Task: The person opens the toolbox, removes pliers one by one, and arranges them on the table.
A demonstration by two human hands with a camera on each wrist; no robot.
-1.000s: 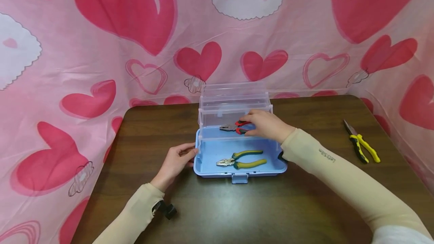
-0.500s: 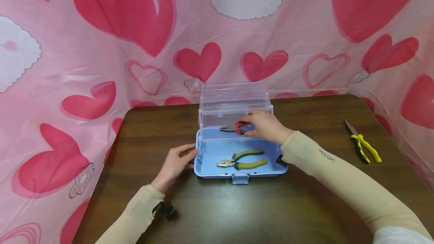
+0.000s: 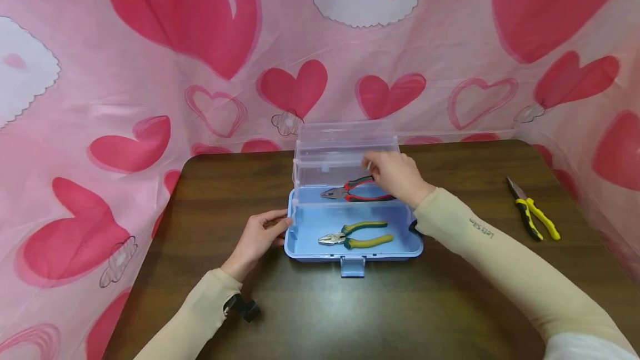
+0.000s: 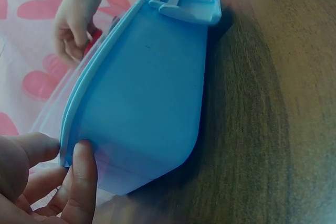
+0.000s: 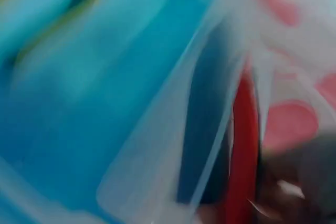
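Observation:
My left hand (image 3: 257, 240) pinches the left rim of the blue toolbox (image 3: 354, 258), thumb and finger either side of the edge (image 4: 152, 87). Inside the toolbox, pliers with yellow-green handles (image 3: 370, 243) lie near the front. Behind them, red-and-black-handled pliers (image 3: 357, 198) lie with handles spread, seen through the clear plastic tray. Just above those handles is my right hand (image 3: 397, 176), fingers loosely bent and apart from the front handle. In the blurred right wrist view, a red handle (image 5: 244, 145) stands close to the fingers.
Yellow-and-black long-nose pliers (image 3: 534, 218) lie on the brown table (image 3: 320, 315) at the right. The toolbox's clear lid (image 3: 345, 135) stands raised at the back, near the pink heart-print cloth (image 3: 340, 43). A latch (image 3: 353, 266) hangs at the toolbox's front.
My right hand has let go of the red-and-black-handled pliers and risen slightly; their handles now show, spread wider. The left hand stays at the toolbox rim.

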